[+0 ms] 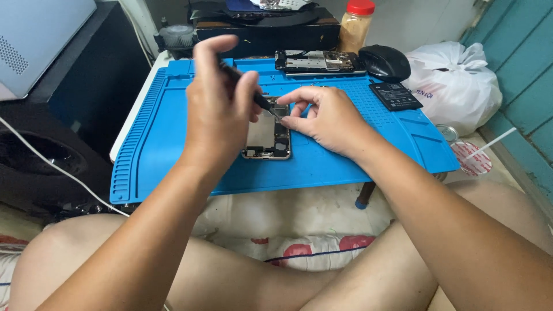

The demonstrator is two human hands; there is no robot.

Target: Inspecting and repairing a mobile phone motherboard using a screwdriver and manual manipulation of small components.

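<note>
An opened phone (267,137) lies with its insides up in the middle of a blue repair mat (173,144). My left hand (218,109) grips a black screwdriver (260,102), whose tip points down at the phone's upper right part. My right hand (324,117) rests on the mat at the phone's right side, fingertips touching its top edge by the screwdriver tip. Whether it pinches anything small is hidden.
At the mat's far edge lies a second opened phone frame (319,61), with a black mouse (385,61) and a black battery (395,95) to the right. A jar with a red lid (355,24) stands behind. A white plastic bag (455,80) sits right. My bare legs are below.
</note>
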